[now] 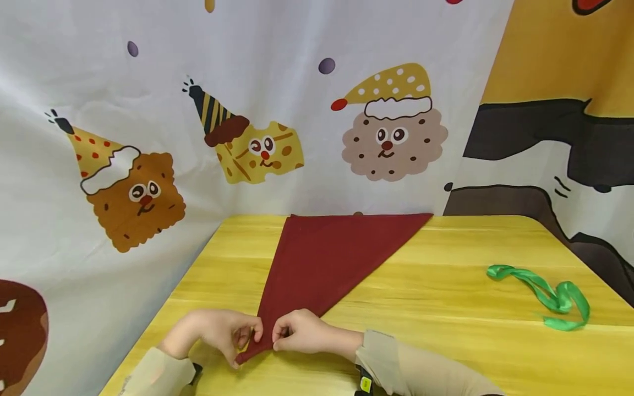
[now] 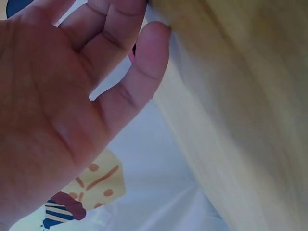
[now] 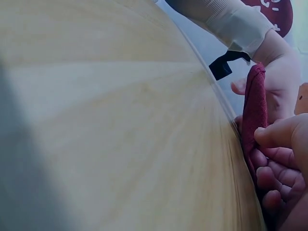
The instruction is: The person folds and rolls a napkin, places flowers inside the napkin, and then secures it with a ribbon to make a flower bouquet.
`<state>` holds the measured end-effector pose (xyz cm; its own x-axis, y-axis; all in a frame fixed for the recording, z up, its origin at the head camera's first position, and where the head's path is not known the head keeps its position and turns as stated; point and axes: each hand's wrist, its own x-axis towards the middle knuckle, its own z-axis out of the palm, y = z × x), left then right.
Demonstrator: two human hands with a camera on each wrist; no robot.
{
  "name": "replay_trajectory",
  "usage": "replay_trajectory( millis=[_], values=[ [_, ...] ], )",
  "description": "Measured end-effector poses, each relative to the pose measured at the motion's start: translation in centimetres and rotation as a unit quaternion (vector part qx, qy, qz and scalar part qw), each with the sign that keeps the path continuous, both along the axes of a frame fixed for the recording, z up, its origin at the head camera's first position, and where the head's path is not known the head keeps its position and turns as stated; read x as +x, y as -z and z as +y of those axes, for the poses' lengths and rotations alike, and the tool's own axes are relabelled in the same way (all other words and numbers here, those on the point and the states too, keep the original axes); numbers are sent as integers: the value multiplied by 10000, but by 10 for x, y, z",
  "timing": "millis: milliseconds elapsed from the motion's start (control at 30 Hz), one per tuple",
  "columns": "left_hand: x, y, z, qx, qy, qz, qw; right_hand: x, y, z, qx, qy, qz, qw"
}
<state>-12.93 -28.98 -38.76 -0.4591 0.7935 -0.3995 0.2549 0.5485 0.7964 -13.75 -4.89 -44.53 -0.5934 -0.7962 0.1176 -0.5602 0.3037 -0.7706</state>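
Note:
A dark red cloth (image 1: 327, 258), folded into a triangle, lies on the table with its narrow corner towards the person. My right hand (image 1: 302, 333) pinches the cloth's turned-up near edge between thumb and fingers. In the right wrist view, that narrow folded edge of the cloth (image 3: 256, 103) stands up beside the right thumb. At the corner is my left hand (image 1: 223, 330), its thumb at the tip and its curled fingers on the left edge. The left wrist view shows the left palm and bent fingers (image 2: 154, 53); the cloth is mostly hidden there.
A loose, curled green ribbon (image 1: 559, 300) lies at the right of the yellow wood-grain table (image 1: 436, 286). Behind and left of the table hangs a white curtain (image 1: 277, 66) printed with cartoon biscuits and cheese. The cloth's far edge reaches the table's back edge.

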Motion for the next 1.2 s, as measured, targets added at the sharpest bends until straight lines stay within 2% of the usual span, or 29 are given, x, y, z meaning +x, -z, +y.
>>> replay_trajectory(
  millis=[133, 267, 400, 500, 633, 767, 900, 1067, 1200],
  values=[
    [-4, 7, 1, 302, 78, 25, 9995, 2, 2, 0, -24, -51, -346, 9994],
    [-15, 12, 1, 729, 309, 39, 9968, 4, 4, 1, -105, 8, -414, 9991],
    [-29, 13, 2, 752, 492, 396, 9952, 4, 6, 1, -203, 67, -337, 9992],
    [-39, 10, 5, 686, 570, 491, 9948, 1, 6, 1, -276, 96, -335, 9990],
    [-52, 9, 9, 608, 535, 197, 9965, -3, 5, 3, -318, 64, -500, 9982],
    [-61, 10, 14, 537, 482, -100, 9973, -10, 0, 9, -249, 41, -897, 9956],
    [-67, 11, 20, 525, 469, -96, 9975, -18, -5, 17, -108, 306, -1154, 9928],
    [-68, 10, 28, 345, 429, 163, 9984, -28, -9, 26, -75, 830, -871, 9927],
    [-65, 10, 34, 160, 371, 359, 9985, -29, -13, 28, -196, 773, -294, 9964]
  ],
)
